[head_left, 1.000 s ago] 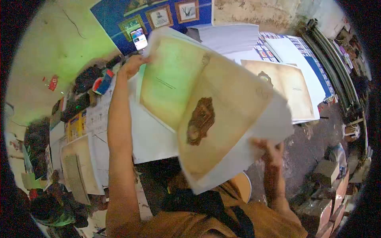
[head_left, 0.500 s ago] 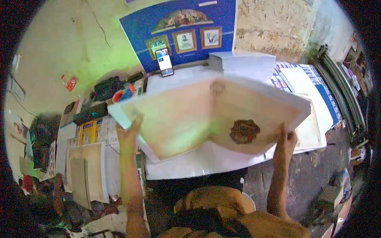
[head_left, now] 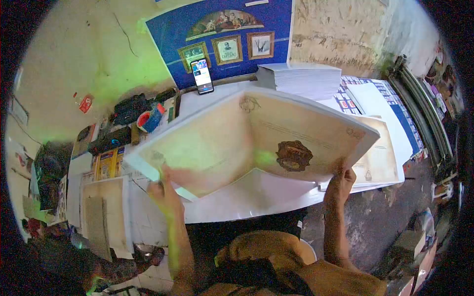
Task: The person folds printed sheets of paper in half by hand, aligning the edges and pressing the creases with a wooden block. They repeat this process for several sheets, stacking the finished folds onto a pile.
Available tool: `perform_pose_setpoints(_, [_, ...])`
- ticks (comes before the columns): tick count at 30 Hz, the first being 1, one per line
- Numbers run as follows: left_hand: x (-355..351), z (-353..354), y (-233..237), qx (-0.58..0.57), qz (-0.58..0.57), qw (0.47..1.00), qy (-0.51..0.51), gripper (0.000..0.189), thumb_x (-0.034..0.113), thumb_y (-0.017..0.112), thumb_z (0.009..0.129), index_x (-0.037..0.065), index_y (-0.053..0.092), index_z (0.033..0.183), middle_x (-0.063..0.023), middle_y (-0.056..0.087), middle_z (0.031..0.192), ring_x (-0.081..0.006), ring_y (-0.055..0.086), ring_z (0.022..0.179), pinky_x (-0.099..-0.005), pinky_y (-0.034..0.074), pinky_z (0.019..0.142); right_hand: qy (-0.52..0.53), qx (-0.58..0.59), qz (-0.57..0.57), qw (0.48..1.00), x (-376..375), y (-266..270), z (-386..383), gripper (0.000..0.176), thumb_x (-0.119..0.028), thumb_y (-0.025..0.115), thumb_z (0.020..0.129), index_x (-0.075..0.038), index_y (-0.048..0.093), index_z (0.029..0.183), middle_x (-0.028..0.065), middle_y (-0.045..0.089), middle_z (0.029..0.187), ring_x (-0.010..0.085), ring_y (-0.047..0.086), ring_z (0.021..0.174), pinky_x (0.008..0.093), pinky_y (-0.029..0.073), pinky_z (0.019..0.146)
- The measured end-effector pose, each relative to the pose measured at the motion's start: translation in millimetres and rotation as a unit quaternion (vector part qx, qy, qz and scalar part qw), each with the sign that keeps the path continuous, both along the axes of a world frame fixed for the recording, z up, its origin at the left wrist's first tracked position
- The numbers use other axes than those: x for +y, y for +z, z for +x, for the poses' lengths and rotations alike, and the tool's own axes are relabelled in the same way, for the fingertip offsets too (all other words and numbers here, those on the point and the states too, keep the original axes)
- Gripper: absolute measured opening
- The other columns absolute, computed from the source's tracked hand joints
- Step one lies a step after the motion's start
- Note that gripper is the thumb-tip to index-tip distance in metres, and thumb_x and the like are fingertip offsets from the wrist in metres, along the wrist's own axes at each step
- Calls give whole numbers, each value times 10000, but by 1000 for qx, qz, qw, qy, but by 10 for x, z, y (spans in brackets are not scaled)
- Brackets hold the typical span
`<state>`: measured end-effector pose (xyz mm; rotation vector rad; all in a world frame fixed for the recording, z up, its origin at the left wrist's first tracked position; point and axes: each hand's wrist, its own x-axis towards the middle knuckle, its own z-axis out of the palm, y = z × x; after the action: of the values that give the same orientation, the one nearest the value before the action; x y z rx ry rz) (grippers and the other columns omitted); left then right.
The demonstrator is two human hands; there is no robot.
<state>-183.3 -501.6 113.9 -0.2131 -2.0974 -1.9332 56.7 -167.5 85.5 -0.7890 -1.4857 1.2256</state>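
A large printed sheet (head_left: 212,140) with a beige parchment look, white margins and a dark ornate emblem spans the space between my hands. It is bent along its middle into two wings, raised over the white table (head_left: 256,197). My left hand (head_left: 163,186) grips its lower left edge, thumb on the printed face. At the lower right edge, my right hand (head_left: 342,181) is closed on it, fingers partly hidden behind. More beige printed sheets (head_left: 382,155) lie on the table to the right of the one I hold.
A tall stack of white paper (head_left: 301,81) stands at the back of the table. Beside it a lit phone (head_left: 202,76) leans upright against a blue poster (head_left: 168,37). Tape rolls (head_left: 149,119) and a dark box (head_left: 111,141) sit to the left, above another beige sheet (head_left: 116,192).
The sheet has shifted slightly left and down, and its print now shows sharper. Both hands have moved with it, keeping their hold; my right hand has come inward.
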Motion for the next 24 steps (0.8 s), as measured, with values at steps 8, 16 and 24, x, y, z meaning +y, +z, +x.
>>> perform_pose_setpoints(8, [-145, -408, 164, -58, 214, 945, -239, 385, 287, 623, 912, 20, 538, 1176, -76, 616, 1066, -190, 602, 932, -329, 498, 842, 95, -22, 9, 995, 486, 439, -270, 436, -428, 502, 958, -4, 602, 990, 61, 602, 894, 112, 535, 793, 287, 456, 696])
perform_pose_setpoints(16, [1046, -246, -860, -191, 238, 837, -455, 385, 281, 631, 902, 40, 536, 1187, -77, 615, 1073, -195, 604, 943, -330, 501, 837, 446, -13, -213, 869, 270, 247, -1724, 375, -312, 452, 977, -10, 610, 1135, 66, 634, 1032, 155, 586, 910, 312, 479, 832])
perform_pose_setpoints(24, [-123, -637, 339, -58, 181, 961, -199, 382, 285, 576, 940, 39, 518, 1227, -73, 595, 1104, -174, 569, 969, -328, 466, 852, 194, 85, -77, 974, 479, 893, -888, 381, -375, 536, 950, -15, 583, 1063, 12, 568, 786, 111, 502, 663, 250, 426, 630])
